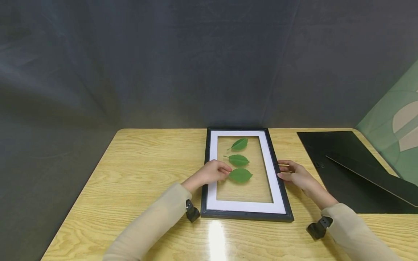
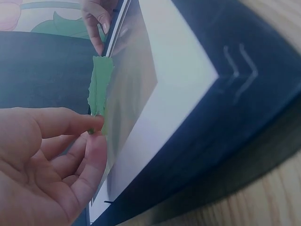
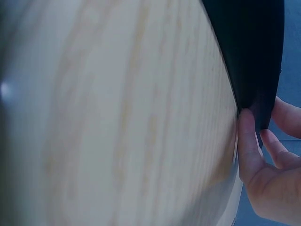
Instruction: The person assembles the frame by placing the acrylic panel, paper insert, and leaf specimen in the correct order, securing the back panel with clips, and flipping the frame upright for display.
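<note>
1. Your nearest leaf [image 1: 241, 175] is over the clear pane [image 1: 254, 188], its left end between your fingers; whether its whole blade touches the pane, I cannot tell.
2. Your left hand [image 1: 213, 172] pinches that end between thumb and forefinger, closed with hardly any gap.
3. Beyond it, the middle leaf [image 1: 239, 160] and the far leaf [image 1: 240, 144] lie free, one above the other. You look to have two leaves set and the third almost in place.
4. Around them run the white mat [image 1: 243, 206] and black frame [image 1: 247, 215]. Your right hand [image 1: 294, 174] grips the frame's right side, fingers bent about the edge.
5. To the right lies a black panel [image 1: 352, 195], a tilted flap [image 1: 382, 177] on it. If that is the backing, you have yet to fit it.
6. Everything sits on a pale wood-grain table [image 1: 147, 159], glossy near you.
7. Dark sheeting [image 1: 196, 65] rises behind; a green patterned surface [image 1: 395, 152] shows at far right.
</note>
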A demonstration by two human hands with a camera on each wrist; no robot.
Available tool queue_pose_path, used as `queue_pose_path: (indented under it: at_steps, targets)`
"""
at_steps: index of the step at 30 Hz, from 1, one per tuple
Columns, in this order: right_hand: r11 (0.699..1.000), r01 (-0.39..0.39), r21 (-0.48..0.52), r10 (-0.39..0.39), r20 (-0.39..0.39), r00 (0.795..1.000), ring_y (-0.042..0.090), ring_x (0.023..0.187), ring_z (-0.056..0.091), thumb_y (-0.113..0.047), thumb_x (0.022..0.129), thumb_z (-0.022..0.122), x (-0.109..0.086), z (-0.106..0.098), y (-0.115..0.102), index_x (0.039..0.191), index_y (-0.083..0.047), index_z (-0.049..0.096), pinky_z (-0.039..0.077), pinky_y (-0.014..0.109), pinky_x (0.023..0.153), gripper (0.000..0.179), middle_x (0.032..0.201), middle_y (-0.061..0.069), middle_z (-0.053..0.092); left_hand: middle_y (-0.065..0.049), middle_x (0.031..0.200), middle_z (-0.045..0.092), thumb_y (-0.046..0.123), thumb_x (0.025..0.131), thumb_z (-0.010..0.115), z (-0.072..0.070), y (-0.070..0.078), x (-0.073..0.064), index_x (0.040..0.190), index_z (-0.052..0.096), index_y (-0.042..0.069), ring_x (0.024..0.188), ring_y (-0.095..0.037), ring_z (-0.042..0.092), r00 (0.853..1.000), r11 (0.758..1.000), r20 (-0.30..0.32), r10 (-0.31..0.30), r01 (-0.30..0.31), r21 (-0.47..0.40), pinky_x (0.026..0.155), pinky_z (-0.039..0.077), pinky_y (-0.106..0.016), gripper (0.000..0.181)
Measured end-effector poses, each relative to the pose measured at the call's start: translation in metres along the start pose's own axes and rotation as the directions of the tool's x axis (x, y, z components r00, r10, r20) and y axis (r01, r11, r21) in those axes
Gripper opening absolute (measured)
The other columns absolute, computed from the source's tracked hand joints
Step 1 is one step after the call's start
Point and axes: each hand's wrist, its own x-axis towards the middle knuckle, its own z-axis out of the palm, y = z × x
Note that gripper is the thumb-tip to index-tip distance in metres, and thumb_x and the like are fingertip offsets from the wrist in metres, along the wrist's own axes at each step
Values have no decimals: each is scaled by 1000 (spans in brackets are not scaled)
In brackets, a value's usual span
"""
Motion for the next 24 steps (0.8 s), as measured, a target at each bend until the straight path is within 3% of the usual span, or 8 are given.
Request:
queue_pose_path:
  at_steps: [11, 17, 24]
  targets:
    - [1000, -12, 1, 12, 0, 1000, 17, 103, 55, -10, 96, 55, 2, -1, 0, 147, 5, 25, 55, 25, 82, 61, 134, 30, 42, -17, 110, 71, -2, 90, 57, -3, -6, 6, 113, 67, -5, 103, -27, 67, 999, 999, -20, 33, -33, 20, 87, 55, -26, 25]
    - [1000, -13, 9, 13, 2, 1000, 13, 99, 55, -10, 96, 55, 3, 0, 0, 147, 4, 25, 54, 22, 80, 61, 134, 28, 42, -18, 108, 71, -6, 89, 56, -5, -3, 6, 115, 65, -6, 104, -28, 67, 999, 1000, -46, 17, -17, 8, 89, 55, -28, 28]
    - [1000, -19, 12, 19, 6, 1000, 18, 104, 54, -9, 96, 54, 2, -1, -1, 147, 4, 24, 54, 23, 80, 61, 135, 29, 41, -17, 109, 70, -8, 88, 54, -6, -7, 9, 119, 63, -5, 104, -27, 65, 999, 1000, -48, 9, -9, -6, 87, 55, -27, 32]
